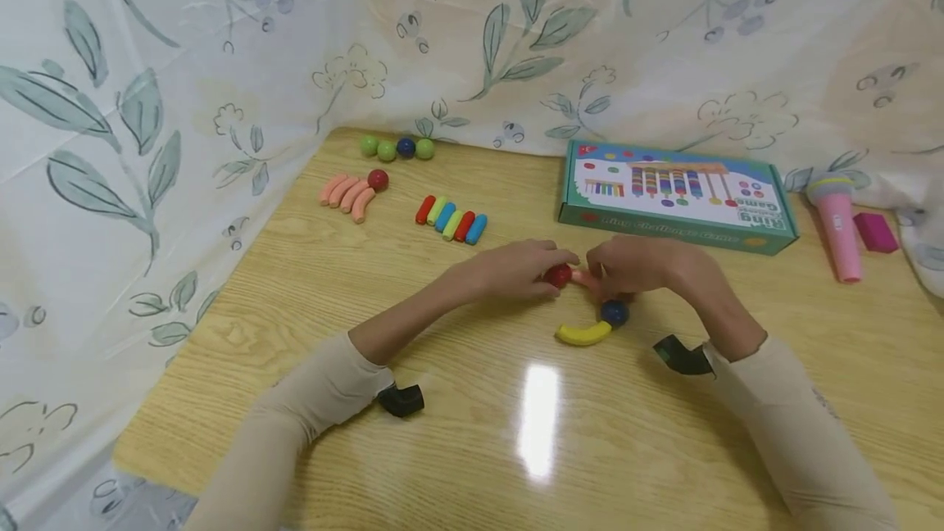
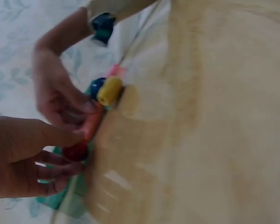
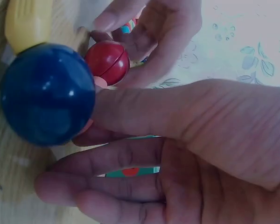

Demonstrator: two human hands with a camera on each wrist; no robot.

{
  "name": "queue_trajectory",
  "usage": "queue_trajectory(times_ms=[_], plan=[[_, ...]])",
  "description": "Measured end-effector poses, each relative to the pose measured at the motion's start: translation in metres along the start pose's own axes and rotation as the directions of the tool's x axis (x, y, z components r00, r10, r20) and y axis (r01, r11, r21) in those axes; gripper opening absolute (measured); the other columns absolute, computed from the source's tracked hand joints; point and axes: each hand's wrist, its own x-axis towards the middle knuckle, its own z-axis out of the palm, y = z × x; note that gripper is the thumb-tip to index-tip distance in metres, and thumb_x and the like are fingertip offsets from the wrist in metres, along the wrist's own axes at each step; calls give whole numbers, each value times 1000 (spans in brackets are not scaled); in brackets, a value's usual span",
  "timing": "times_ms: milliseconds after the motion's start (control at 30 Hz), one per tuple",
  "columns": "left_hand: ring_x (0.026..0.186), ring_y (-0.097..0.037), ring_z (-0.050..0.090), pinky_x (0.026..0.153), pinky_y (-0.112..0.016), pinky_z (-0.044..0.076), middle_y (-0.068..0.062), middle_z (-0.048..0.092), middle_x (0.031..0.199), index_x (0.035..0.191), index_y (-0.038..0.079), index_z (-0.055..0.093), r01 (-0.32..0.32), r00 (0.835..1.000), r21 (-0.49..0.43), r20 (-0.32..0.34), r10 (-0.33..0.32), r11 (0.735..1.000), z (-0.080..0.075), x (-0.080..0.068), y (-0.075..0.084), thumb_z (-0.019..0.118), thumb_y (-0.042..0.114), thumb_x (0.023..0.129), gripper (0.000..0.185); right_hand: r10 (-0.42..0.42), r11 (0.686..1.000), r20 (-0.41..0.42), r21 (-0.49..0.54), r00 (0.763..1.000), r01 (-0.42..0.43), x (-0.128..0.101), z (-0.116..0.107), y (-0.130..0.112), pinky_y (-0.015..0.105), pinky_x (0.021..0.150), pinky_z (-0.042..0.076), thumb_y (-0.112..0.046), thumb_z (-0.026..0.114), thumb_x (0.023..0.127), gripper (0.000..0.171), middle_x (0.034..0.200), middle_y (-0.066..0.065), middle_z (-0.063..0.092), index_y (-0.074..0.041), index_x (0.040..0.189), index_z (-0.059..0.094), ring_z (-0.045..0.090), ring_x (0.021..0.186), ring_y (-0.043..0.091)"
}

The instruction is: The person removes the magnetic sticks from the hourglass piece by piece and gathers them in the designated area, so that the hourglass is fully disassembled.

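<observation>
My left hand (image 1: 516, 270) grips a glossy red ball (image 1: 558, 275) between thumb and fingers, low over the wooden table. Beside it, my right hand (image 1: 643, 264) pinches a short pink curved stick (image 1: 586, 279), mostly covered by the fingers. One end of this stick meets the red ball, and whether it is fixed into it I cannot tell. A dark blue ball (image 3: 47, 94) sits close under the right hand, with a yellow curved piece (image 1: 583, 335) against it. In the left wrist view, blurred, both hands meet around the pink stick (image 2: 94, 122).
A green game box (image 1: 674, 211) lies behind my right hand, with a pink toy microphone (image 1: 839, 228) and a magenta block (image 1: 876, 233) farther right. At the back left are green balls (image 1: 387, 151), pink curved sticks (image 1: 347, 192) with a red ball, and coloured short sticks (image 1: 451, 219).
</observation>
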Motion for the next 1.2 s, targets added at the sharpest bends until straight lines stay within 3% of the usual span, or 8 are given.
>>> queue_trajectory(times_ms=[100, 233, 367, 600, 967, 1200], plan=[[86, -7, 48, 72, -18, 41, 6, 50, 101, 120, 19, 53, 1, 1000, 14, -21, -1, 1000, 8, 1, 2, 60, 30, 88, 34, -32, 999, -10, 5, 999, 32, 3, 2, 0, 27, 54, 40, -25, 51, 93, 19, 67, 2, 53, -9, 88, 58, 48, 57, 10], [82, -8, 48, 68, -17, 42, 6, 51, 93, 109, 18, 53, 37, 998, 20, -47, -36, 999, 5, -1, 4, 63, 31, 86, 28, -69, 998, -122, -21, 990, 67, 5, 3, 2, 27, 54, 38, -23, 51, 94, 16, 66, 0, 47, -9, 87, 57, 44, 57, 10], [80, -9, 49, 66, -17, 43, 4, 51, 92, 110, 16, 52, 58, 997, 26, -55, -57, 998, 1, -3, 4, 64, 33, 85, 33, -26, 999, -182, -22, 983, 23, 5, 4, 3, 27, 53, 36, -33, 48, 95, 26, 63, -1, 45, -10, 86, 57, 43, 56, 11], [80, -8, 48, 66, -17, 42, 5, 51, 94, 119, 15, 52, 45, 997, 19, -71, -44, 999, 6, -1, 2, 59, 36, 88, 39, 17, 998, -180, -58, 983, -28, 7, 6, 2, 24, 49, 27, -41, 48, 93, 40, 54, -5, 32, -8, 69, 53, 32, 49, 9], [75, -10, 46, 63, -18, 39, 3, 51, 90, 112, 12, 61, 3, 993, 109, -114, 10, 994, 5, 3, 2, 59, 26, 88, 28, 8, 998, -185, -57, 983, -19, 8, 4, 2, 23, 47, 26, -39, 50, 93, 40, 52, -6, 33, -10, 65, 51, 32, 46, 8], [73, -10, 44, 61, -19, 37, 2, 50, 87, 108, 13, 65, -15, 992, 90, -119, 26, 996, 3, 2, 0, 59, 24, 87, 24, 1, 998, -192, -54, 981, -11, 7, 6, 1, 23, 46, 22, -42, 48, 93, 45, 51, -6, 29, -10, 62, 47, 27, 45, 7]])
